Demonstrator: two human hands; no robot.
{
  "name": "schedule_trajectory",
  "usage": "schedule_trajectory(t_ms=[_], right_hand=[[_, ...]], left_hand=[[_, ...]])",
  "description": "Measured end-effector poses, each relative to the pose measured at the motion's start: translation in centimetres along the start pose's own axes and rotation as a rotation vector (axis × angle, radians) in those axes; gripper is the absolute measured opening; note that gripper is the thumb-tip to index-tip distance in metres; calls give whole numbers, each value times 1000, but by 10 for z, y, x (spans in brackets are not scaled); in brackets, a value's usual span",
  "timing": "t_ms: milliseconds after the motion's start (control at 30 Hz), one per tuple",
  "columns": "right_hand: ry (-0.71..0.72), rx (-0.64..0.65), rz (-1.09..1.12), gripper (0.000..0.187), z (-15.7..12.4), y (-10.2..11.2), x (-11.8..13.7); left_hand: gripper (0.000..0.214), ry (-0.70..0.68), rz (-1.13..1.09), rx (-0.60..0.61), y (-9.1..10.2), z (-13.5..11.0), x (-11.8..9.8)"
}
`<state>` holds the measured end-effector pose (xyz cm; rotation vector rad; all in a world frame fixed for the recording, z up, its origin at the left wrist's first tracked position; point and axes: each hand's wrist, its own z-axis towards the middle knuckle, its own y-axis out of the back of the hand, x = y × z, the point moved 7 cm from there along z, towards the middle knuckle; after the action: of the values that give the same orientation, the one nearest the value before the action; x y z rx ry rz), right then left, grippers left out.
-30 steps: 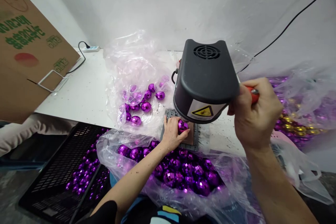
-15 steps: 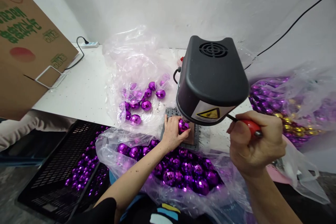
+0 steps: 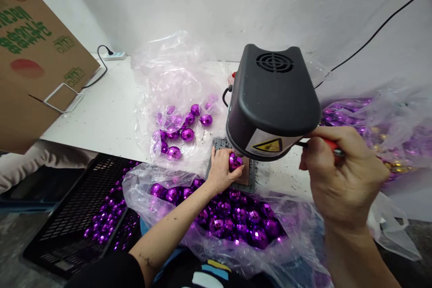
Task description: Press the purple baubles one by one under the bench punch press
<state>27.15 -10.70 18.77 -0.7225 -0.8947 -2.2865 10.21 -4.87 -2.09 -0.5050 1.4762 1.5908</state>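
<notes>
A black bench drill press [image 3: 272,96] stands on the white table [image 3: 111,117]. My left hand [image 3: 221,171] is closed on a faceted purple ball [image 3: 235,161] and holds it on the drill's base plate [image 3: 248,180], under the drill head. My right hand [image 3: 340,177] is wrapped round the red lever handle [image 3: 334,146] on the machine's right side. In front of me a clear plastic bag [image 3: 216,216] is full of purple balls.
A second clear bag [image 3: 178,112] with several purple balls lies behind the left hand. Another bag [image 3: 381,130] of purple and gold balls is at the right. A black crate [image 3: 84,216] sits low left. A cardboard box [image 3: 37,54] leans at the left. A power strip [image 3: 113,56] lies at the back.
My right hand pulled the red lever down, then came back up a little. The left hand kept the purple ball still on the base plate.
</notes>
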Motion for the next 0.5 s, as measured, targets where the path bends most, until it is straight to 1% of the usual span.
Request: schedule_trajectory(t_ms=[133,333,433,500], right_hand=[[-20,-5,-8,19,0,0,-2],[59,-34,-31,4,-19,2,1],[119,-17,-56,8,-30,1,4],[135,-4,-70,11,-35,0,4]], left_hand=[[28,1,-4,1,0,0,0],[28,4,-18,14,0,0,0],[25,16,-39,41,-2,0,2],[23,23,-52,49,-3,1,3]])
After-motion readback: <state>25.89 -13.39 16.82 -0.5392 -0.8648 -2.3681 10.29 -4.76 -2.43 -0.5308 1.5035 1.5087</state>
